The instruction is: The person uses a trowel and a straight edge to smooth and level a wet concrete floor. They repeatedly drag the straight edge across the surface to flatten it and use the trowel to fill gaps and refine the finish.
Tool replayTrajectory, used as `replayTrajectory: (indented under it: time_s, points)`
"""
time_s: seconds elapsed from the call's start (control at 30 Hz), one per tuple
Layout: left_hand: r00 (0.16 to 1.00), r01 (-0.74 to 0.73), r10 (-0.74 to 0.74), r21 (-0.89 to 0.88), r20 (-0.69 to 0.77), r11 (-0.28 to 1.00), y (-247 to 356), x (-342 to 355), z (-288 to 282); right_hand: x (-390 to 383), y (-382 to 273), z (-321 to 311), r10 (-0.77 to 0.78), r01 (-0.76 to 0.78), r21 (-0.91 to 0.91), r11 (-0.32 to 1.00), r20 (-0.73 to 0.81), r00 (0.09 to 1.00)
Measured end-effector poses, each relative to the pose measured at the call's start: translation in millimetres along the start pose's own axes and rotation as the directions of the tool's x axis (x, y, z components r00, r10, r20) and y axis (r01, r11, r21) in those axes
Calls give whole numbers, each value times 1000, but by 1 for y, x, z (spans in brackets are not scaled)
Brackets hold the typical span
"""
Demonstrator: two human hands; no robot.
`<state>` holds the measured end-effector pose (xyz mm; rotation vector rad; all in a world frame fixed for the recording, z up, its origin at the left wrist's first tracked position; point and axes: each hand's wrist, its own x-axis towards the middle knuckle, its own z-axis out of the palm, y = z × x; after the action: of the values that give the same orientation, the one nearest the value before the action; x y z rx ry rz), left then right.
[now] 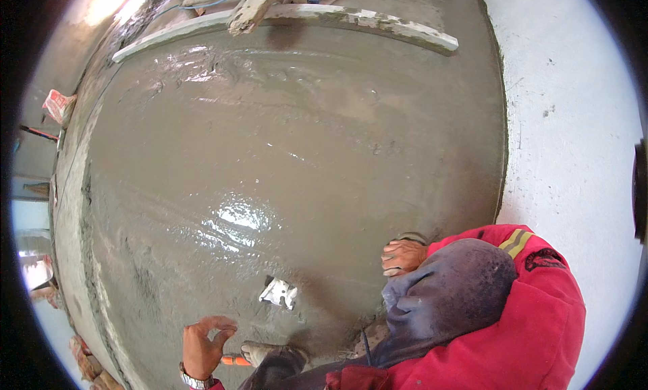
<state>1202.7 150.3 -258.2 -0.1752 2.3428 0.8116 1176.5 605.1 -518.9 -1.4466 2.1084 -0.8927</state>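
My left hand (204, 344), with a metal-band watch on the wrist, hovers low at the left over wet grey mortar (317, 167). Its fingers curve forward with the thumb apart, and nothing shows between them. Close beside it, an orange handle-like piece (235, 360) lies by my grey, mortar-stained shoe (270, 353). In front of my bent knee (452, 289), my right hand (403, 256) has its fingers curled together. Whatever it may hold is hidden. A grey-green rounded thing (410, 237) shows just behind it. A crumpled-looking white piece (278, 293) sits in the mortar between my hands.
A long white-and-grey straightedge board (378, 22) lies across the far end, with a rough timber (253, 11) over it. A white wall (574, 133) borders the right side. Along the left runs a raised edge (88, 214), with a red-and-white bag (59, 106) beyond it.
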Motion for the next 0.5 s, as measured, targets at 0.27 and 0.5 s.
replayTrajectory:
  time_s: [0.27, 0.5]
  points:
    - [596, -354, 642, -560, 483, 749, 92, -2, 46, 5, -1, -3, -2, 2, 9, 1000, 19, 1000]
    - [773, -491, 635, -639, -6, 592, 100, -16, 24, -1, -8, -7, 62, -62, 1, 998, 9, 998]
